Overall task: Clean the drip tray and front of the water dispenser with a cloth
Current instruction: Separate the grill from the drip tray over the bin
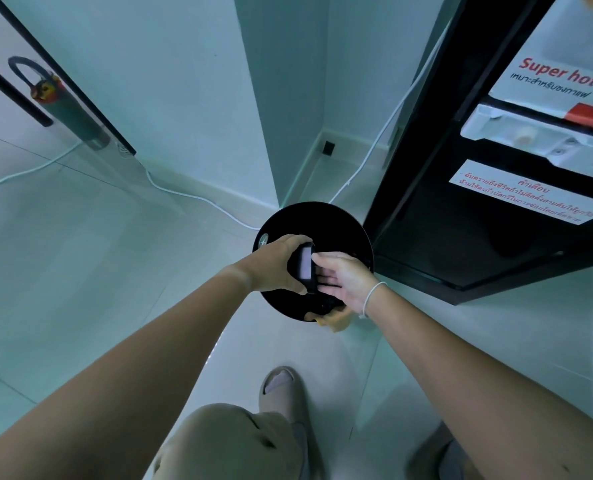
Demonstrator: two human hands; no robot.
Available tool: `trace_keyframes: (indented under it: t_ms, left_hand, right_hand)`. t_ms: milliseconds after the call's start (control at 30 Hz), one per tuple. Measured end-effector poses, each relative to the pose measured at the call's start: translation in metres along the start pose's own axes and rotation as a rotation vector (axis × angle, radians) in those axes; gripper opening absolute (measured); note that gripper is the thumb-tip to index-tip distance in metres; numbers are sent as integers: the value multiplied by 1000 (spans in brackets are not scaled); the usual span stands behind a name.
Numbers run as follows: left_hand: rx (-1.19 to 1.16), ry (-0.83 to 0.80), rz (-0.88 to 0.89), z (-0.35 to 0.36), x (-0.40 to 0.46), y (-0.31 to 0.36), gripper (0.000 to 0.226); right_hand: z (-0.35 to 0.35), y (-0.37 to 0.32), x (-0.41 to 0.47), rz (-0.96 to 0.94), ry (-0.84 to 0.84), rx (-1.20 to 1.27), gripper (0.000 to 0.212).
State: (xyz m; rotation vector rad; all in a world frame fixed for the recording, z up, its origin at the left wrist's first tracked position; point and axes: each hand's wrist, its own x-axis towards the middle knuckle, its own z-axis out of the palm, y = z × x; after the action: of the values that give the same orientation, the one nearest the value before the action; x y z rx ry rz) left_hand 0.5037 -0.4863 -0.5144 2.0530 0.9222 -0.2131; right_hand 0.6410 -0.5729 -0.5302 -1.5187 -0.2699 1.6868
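While the left hand (277,263) grips a small black tray (305,268), the right hand (345,282) lies open against it, a yellow cloth (336,318) just beneath, dispenser (496,168) to their right.

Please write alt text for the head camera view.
Both hands hold a small black drip tray over a round black bin on the floor: left hand grips it, right hand touches it. The black water dispenser stands right.
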Motion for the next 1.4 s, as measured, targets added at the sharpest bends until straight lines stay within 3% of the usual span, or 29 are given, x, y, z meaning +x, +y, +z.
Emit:
trace_keyframes:
  t_ms: [133,267,533,800,1067,1233,1400]
  left_hand:
    - [18,25,2,-1,1,1,87]
    - [54,33,12,-2,3,2,88]
    - [105,57,90,0,-1,-5,85]
    - [72,125,19,-5,0,-23,85]
    - [-426,284,-215,-5,-7,-38,62]
    - [-528,311,-273,-5,-9,-38,58]
    - [-584,348,-305,-5,-10,-40,49]
  right_hand:
    - [-1,-2,1,-17,-9,-22,21]
    - [-6,-5,3,-10,-7,-99,9]
    - [-13,-11,4,17,-89,-192,19]
    - [-20,-15,5,-54,-91,-180,19]
    - [-36,-27,-15,-227,-195,-1024,31]
    - [-47,-30,-24,-200,-230,-1433,32]
    - [-50,-30,-25,-291,-275,-1627,32]
